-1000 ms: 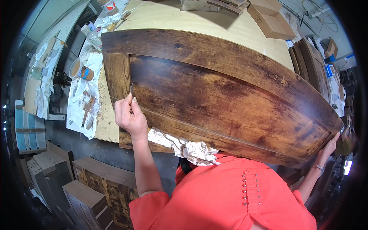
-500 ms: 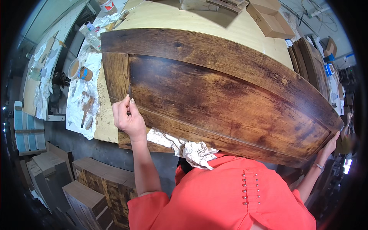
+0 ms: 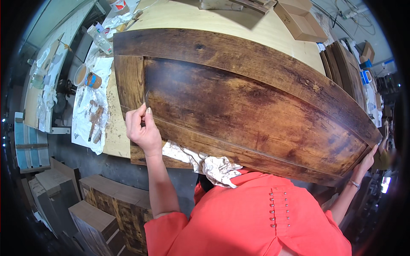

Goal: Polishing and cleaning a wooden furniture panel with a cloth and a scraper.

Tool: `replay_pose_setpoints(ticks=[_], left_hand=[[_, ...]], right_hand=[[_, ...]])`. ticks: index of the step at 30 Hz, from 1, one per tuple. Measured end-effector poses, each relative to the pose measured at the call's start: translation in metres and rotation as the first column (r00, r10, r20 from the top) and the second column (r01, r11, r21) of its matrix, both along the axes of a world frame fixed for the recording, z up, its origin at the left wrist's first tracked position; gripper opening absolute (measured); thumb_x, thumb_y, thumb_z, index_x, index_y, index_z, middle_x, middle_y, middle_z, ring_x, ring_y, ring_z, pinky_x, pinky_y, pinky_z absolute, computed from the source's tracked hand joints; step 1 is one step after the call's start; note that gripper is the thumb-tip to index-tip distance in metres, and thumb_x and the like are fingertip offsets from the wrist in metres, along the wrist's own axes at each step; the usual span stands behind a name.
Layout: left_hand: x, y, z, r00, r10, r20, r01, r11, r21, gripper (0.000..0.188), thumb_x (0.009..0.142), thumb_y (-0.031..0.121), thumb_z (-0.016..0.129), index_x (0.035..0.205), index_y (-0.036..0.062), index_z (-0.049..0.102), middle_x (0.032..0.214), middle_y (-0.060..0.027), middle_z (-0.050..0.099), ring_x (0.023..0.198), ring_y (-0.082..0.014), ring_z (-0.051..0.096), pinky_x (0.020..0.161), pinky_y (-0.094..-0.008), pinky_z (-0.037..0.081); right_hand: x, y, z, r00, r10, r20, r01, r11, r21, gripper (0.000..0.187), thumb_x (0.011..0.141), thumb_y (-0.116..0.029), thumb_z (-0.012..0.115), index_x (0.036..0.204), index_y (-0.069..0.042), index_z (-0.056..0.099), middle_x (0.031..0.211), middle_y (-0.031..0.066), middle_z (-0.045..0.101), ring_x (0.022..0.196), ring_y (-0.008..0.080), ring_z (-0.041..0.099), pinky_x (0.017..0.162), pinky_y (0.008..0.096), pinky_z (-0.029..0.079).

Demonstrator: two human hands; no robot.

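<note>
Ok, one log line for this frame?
left hand: pinching thin tool at panel groove | right hand: gripping far end | dark stained wooden door panel: flat on bench | crumpled white rag: near edge

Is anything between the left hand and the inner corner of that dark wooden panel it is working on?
Nothing visible. The left hand rests directly on the dark wooden panel, pinching a thin tool whose tip sits in the groove at the recessed corner. The crumpled rag lies beside the wrist on the near edge, not between them.

Door panel (image 3: 239, 102) flat on workbench (image 3: 239, 25) before me; cloth (image 3: 213, 164) at near edge; cups (image 3: 87, 77) left; box (image 3: 301, 19) behind.
</note>
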State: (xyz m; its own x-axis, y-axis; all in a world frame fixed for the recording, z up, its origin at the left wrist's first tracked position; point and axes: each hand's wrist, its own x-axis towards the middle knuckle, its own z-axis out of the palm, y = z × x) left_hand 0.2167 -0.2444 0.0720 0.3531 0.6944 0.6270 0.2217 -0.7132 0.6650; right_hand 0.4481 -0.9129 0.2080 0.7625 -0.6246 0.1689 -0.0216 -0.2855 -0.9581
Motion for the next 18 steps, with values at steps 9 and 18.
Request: replay_pose_setpoints(ticks=[9,18], left_hand=[[-0.063,0.072,-0.029,0.937,0.315,-0.153,-0.333,0.937,-0.109,0.017,0.084,-0.004,0.066,0.1,-0.0029,0.069,0.085,-0.0063,0.061,0.071,-0.0154,0.054,0.065,-0.0311,0.046],[-0.072,-0.04,0.047,0.794,-0.549,-0.26,0.485,0.831,-0.272,0.02,0.073,0.007,0.074,0.091,0.0012,0.07,0.082,-0.0102,0.066,0.071,-0.025,0.064,0.069,-0.034,0.052]], right_hand=[[0.005,0.001,-0.004,0.999,0.014,0.037,-0.014,1.0,-0.004,0.063,0.097,-0.047,0.056,0.134,0.004,0.052,0.128,0.0072,0.058,0.112,0.017,0.057,0.099,0.0305,0.043],[0.002,-0.004,-0.012,1.0,-0.021,-0.011,0.02,0.998,-0.058,0.06,0.096,-0.048,0.058,0.126,0.005,0.059,0.121,0.0084,0.062,0.103,0.0165,0.06,0.093,0.031,0.046]])
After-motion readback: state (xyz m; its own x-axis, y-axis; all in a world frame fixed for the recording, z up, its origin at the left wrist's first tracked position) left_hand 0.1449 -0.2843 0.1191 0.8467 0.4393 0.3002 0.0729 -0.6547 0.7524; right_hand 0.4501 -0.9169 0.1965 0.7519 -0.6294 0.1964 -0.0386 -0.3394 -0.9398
